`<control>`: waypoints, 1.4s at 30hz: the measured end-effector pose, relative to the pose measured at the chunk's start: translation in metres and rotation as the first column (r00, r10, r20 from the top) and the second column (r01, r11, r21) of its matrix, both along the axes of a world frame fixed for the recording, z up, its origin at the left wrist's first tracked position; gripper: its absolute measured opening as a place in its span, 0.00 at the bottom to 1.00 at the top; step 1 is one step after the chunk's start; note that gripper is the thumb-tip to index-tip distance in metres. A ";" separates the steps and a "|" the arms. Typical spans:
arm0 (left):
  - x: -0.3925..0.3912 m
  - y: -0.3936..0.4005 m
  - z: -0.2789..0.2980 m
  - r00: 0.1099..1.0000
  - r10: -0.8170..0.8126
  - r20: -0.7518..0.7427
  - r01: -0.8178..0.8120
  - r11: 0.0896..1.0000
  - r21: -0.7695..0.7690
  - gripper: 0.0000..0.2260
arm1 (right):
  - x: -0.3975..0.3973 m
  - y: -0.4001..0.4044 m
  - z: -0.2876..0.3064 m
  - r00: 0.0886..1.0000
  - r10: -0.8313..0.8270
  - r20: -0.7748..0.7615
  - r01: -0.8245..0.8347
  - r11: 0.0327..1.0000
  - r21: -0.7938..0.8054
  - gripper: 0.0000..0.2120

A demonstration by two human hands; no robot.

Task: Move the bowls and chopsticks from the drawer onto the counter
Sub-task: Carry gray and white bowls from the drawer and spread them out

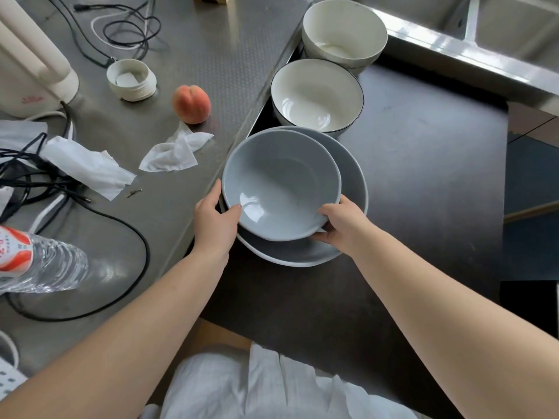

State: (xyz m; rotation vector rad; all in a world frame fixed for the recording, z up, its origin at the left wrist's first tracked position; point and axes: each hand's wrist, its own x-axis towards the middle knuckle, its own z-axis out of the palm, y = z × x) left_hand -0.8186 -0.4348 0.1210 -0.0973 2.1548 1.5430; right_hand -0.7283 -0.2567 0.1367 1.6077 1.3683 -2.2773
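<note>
Two bare hands grip one bowl — the left hand (216, 220) and the right hand (338, 226) sit on opposite sides of a smaller pale grey-blue ceramic bowl (281, 184). On the left we see the thumb hooked over the rim into the bowl, with the other fingers pressed together along the outer wall. On the right the thumb lies on the rim edge and the fingers curl beneath; how far they spread under the bowl we cannot tell.

The smaller bowl rests tilted inside, or just above, a wider grey shallow bowl (354, 176); whether the two touch is unclear. Both lie in the open dark-lined drawer (423, 176), close to the counter edge.

Further back in the drawer stands a white bowl with a thin dark rim (316, 96), just beside the grey pair. Beyond it, a taller plain cream bowl (343, 33) is touching or nearly touching the white one.

On the textured grey metal counter (211, 55) to the left:
- a round peach (191, 104), with a crumpled white tissue (175, 154) near it
- a small white round lid-like container (131, 80)
- a clear plastic water bottle with a red-and-white label (39, 261), lying tilted
- tangled black cables (90, 207)

No chopsticks can be made out from this view — drawer or counter.
</note>
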 end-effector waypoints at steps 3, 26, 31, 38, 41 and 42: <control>0.001 0.001 0.002 1.000 0.016 -0.007 -0.015 1.000 0.018 0.27 | 0.003 -0.003 -0.001 0.999 -0.037 -0.003 0.037 0.999 0.003 0.26; 0.179 0.023 0.087 0.980 -0.036 -0.196 0.086 0.964 0.251 0.26 | 0.209 0.016 0.084 0.956 -0.094 -0.277 0.119 0.990 0.073 0.20; 0.234 0.012 0.057 0.993 -0.091 -0.076 0.106 0.967 0.230 0.26 | 0.266 0.005 0.058 0.978 -0.115 -0.177 0.126 0.991 0.053 0.21; 0.264 -0.010 0.020 0.995 -0.039 0.095 0.027 0.992 0.124 0.27 | 0.293 -0.021 0.014 0.991 -0.124 -0.055 0.123 0.992 -0.024 0.21; 0.261 -0.017 0.012 0.993 -0.048 0.108 0.038 0.995 0.093 0.27 | 0.290 -0.028 0.004 0.992 -0.121 -0.044 0.119 0.992 -0.045 0.20; 0.260 -0.019 0.011 0.993 -0.052 0.110 0.043 0.995 0.086 0.27 | 0.288 -0.030 0.001 0.992 -0.122 -0.039 0.120 0.992 -0.049 0.21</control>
